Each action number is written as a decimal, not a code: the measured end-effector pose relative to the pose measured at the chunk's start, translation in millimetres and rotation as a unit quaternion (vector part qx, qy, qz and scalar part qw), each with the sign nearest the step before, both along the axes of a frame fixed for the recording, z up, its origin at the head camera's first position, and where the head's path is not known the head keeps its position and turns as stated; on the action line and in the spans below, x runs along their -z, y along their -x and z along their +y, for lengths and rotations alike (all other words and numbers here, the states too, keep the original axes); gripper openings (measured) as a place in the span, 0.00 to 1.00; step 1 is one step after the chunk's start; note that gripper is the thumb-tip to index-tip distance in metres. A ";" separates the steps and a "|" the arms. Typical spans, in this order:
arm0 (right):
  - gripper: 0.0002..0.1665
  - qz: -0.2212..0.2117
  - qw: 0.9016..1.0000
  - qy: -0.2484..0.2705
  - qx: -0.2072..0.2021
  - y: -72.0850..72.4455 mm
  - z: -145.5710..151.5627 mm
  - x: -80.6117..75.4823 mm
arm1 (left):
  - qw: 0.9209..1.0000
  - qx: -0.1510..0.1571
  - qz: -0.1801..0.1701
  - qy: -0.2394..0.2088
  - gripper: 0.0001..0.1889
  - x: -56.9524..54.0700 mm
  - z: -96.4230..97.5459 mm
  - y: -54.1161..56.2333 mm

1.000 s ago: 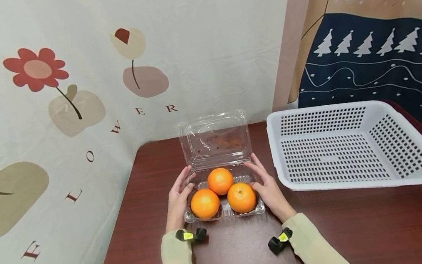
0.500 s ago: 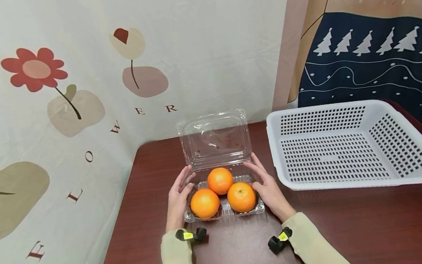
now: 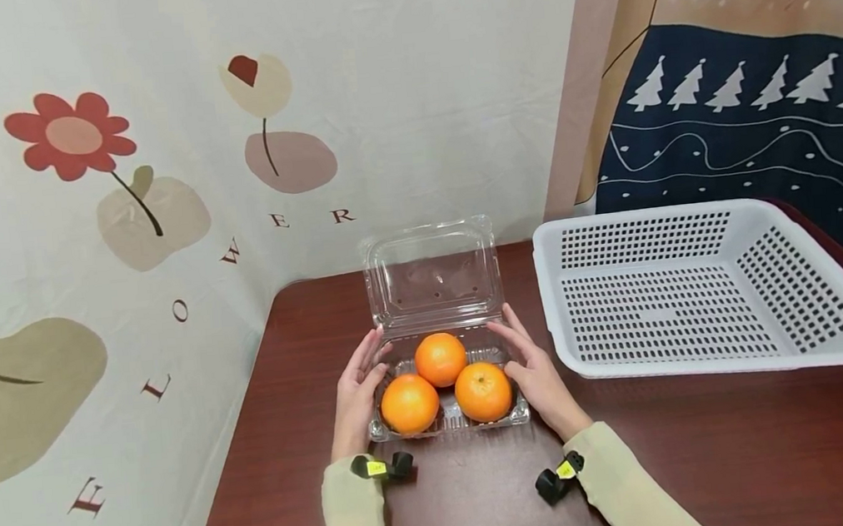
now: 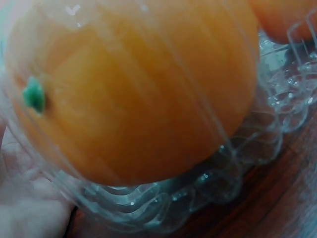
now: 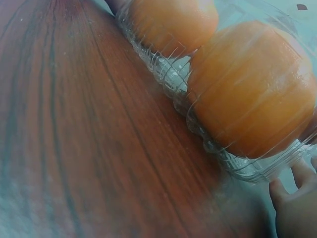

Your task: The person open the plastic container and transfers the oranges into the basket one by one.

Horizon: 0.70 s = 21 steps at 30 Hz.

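Observation:
A clear plastic clamshell box [image 3: 449, 429] sits on the table with its lid [image 3: 433, 274] raised at the back. Inside are three oranges: one at the back [image 3: 441, 360], one front left [image 3: 410, 403] and one front right [image 3: 483, 392]. My left hand [image 3: 356, 402] rests along the box's left side, fingers fairly straight toward the hinge. On the right side, my right hand [image 3: 540, 378] mirrors it, thumb near the front right orange. A green stem spot [image 4: 34, 94] shows on the close orange in the left wrist view. Fingertips [image 5: 278, 191] are right at the box wall in the right wrist view.
A white perforated plastic basket [image 3: 664, 365] stands right of the box. The dark red wooden table [image 3: 276, 409] ends at the back against a pale printed cloth [image 3: 414, 88]. A dark blue cloth with white trees [image 3: 742, 143] hangs behind the basket.
The raised lid has shifted slightly, its left edge moving a little right, and the orange reflection in it has gone. Both hands and the three oranges stay put.

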State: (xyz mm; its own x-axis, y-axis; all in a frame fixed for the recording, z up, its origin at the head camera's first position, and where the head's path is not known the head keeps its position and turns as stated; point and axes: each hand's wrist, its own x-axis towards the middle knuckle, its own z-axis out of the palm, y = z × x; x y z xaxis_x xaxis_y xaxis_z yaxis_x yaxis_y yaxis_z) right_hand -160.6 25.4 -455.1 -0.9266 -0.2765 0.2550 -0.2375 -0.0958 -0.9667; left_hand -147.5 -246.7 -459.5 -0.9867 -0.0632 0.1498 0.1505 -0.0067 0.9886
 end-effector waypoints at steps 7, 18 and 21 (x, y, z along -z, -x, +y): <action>0.37 0.001 1.000 -0.007 0.002 -0.8 -0.1 -2.6 | 1.000 0.004 -0.004 0.012 0.27 -12.3 4.8 -6.2; 0.37 0.003 1.000 0.014 -0.006 5.7 -1.0 9.6 | 1.000 0.008 0.012 0.028 0.27 -11.8 4.1 -5.2; 0.37 -0.004 1.000 0.013 -0.005 9.9 -0.9 19.0 | 0.999 0.009 0.017 0.027 0.27 -12.0 4.3 -5.1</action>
State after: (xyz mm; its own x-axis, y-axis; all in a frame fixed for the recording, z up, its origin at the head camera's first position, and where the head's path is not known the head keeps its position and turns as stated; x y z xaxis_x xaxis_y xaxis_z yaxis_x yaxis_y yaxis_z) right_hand -170.6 24.5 -474.1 -0.9255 -0.2798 0.2553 -0.2294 -0.1224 -0.9656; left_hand -142.4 -242.5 -447.5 -0.9818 -0.0375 0.1860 0.1844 0.0429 0.9819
